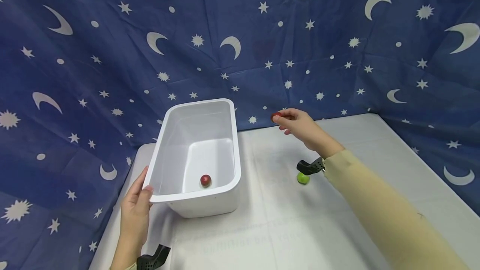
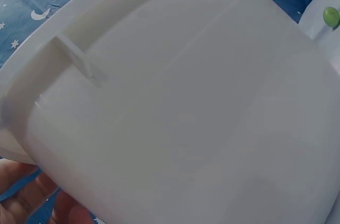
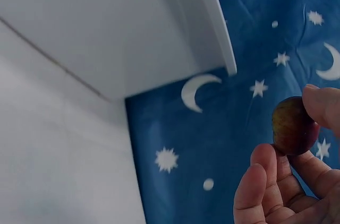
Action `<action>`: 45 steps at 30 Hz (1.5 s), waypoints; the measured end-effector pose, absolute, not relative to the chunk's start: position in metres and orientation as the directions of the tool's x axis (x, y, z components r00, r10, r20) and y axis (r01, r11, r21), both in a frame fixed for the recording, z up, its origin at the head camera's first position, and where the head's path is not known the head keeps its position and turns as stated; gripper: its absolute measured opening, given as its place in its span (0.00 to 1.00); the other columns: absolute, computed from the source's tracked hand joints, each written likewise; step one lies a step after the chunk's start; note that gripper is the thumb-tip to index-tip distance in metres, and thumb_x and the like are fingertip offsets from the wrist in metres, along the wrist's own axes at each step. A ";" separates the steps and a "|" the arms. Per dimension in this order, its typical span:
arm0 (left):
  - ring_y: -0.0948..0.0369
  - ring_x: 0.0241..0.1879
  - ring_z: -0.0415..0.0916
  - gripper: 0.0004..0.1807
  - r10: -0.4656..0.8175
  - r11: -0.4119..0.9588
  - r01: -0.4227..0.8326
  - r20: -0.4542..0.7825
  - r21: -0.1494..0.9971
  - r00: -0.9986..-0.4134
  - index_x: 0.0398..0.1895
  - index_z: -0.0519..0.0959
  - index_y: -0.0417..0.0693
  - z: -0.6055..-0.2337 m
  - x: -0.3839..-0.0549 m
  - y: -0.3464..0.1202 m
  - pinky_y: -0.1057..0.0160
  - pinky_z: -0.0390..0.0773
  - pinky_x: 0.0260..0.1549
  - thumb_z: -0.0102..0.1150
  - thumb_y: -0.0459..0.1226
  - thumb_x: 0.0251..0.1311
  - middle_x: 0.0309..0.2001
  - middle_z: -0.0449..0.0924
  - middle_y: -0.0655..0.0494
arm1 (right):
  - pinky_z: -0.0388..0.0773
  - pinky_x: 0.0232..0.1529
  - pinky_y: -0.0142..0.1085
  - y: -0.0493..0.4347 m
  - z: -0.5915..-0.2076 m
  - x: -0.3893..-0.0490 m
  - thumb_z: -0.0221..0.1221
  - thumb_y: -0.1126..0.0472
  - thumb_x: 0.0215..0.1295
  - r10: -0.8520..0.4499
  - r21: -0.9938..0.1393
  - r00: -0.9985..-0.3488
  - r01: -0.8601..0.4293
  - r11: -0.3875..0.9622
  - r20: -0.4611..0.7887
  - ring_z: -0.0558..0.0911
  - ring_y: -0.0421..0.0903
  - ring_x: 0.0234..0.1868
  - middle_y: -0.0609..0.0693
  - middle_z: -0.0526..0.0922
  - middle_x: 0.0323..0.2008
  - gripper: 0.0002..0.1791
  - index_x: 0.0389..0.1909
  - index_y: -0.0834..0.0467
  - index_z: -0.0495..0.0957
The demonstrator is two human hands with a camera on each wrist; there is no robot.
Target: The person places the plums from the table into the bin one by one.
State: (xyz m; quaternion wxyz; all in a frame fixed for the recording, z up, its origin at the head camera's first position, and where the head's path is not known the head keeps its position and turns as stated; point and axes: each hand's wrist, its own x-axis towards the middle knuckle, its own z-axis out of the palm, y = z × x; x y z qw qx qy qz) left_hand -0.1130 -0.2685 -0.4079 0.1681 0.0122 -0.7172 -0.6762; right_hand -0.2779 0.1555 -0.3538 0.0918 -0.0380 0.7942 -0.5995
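Note:
A deep white plastic bin (image 1: 202,209) stands on the left part of the table, and a round red fruit (image 1: 205,181) lies on its floor at the near end. My left hand (image 1: 135,213) grips the bin's rim at the near left corner, thumb over the edge; only some of its fingers (image 2: 32,195) show in the left wrist view. To the right of the bin, my right hand (image 1: 298,128) is raised, pinching a small red plum-like fruit (image 3: 294,127) with a yellow-green patch. A small green fruit (image 1: 303,178) sits on the table below the right wrist.
A white cloth covers the table (image 1: 262,228). Dark blue fabric (image 1: 262,53) with moons and stars hangs behind and at both sides. Each wrist wears a black camera mount (image 1: 310,167).

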 end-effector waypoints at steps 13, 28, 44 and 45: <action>0.58 0.61 0.68 0.25 -0.247 0.116 0.206 0.230 0.972 -0.941 0.71 0.66 0.55 -0.407 -0.113 -0.270 0.71 0.75 0.46 0.41 0.32 0.72 0.70 0.62 0.52 | 0.76 0.47 0.43 0.111 -0.334 -0.269 0.61 0.43 0.64 -0.291 -0.964 -0.956 -0.048 0.260 -0.031 0.78 0.51 0.48 0.53 0.78 0.51 0.29 0.59 0.56 0.71; 0.58 0.60 0.67 0.25 -0.260 0.091 0.207 0.224 0.974 -0.939 0.71 0.65 0.50 -0.407 -0.112 -0.269 0.71 0.75 0.47 0.41 0.31 0.72 0.70 0.62 0.52 | 0.78 0.45 0.43 0.028 -0.324 -0.259 0.58 0.41 0.66 -0.419 -0.968 -0.905 -0.168 0.189 0.075 0.81 0.51 0.46 0.47 0.82 0.47 0.24 0.53 0.54 0.77; 0.58 0.60 0.68 0.24 -0.260 0.096 0.218 0.236 0.971 -0.936 0.70 0.66 0.52 -0.408 -0.113 -0.267 0.71 0.75 0.46 0.42 0.32 0.72 0.69 0.63 0.52 | 0.79 0.41 0.39 -0.051 -0.307 -0.263 0.61 0.44 0.65 -0.515 -0.946 -0.854 -0.221 0.236 0.071 0.82 0.45 0.39 0.47 0.82 0.39 0.20 0.48 0.54 0.78; 0.58 0.60 0.67 0.24 -0.263 0.096 0.219 0.237 0.971 -0.935 0.70 0.66 0.52 -0.408 -0.113 -0.267 0.71 0.75 0.46 0.42 0.32 0.72 0.69 0.63 0.53 | 0.79 0.40 0.37 -0.054 -0.309 -0.263 0.62 0.46 0.64 -0.521 -0.940 -0.851 -0.226 0.254 0.064 0.82 0.45 0.38 0.47 0.82 0.39 0.19 0.48 0.54 0.78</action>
